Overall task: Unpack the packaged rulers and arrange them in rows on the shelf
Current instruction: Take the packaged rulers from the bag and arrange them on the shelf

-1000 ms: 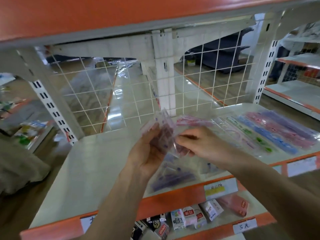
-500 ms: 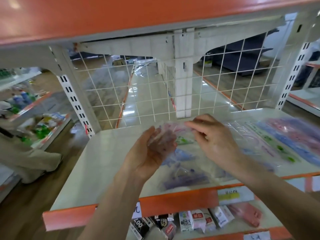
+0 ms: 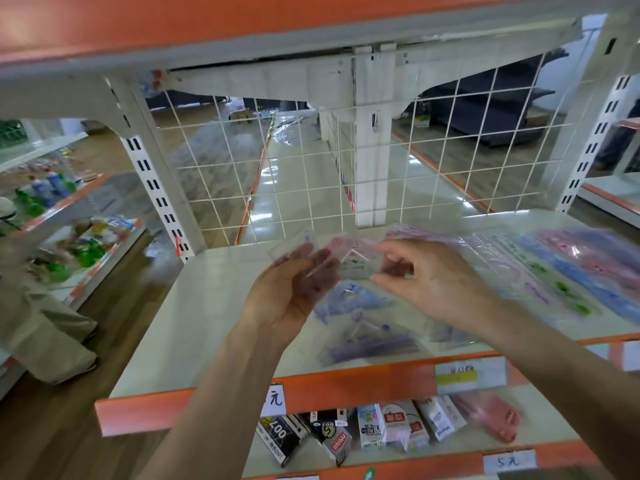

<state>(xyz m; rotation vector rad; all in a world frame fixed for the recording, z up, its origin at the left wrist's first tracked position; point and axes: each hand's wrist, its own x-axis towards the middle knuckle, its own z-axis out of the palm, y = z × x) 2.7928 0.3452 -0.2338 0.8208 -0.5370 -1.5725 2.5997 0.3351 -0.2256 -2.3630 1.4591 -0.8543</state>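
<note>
Left hand point(image 3: 291, 292) behind blurred clear packet point(image 3: 348, 258)

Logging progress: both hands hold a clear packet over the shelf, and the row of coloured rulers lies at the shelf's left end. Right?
No: the head view shows the row of coloured rulers at the right end of the shelf, not the left. Left hand and right hand do hold the clear packet over it.
</note>
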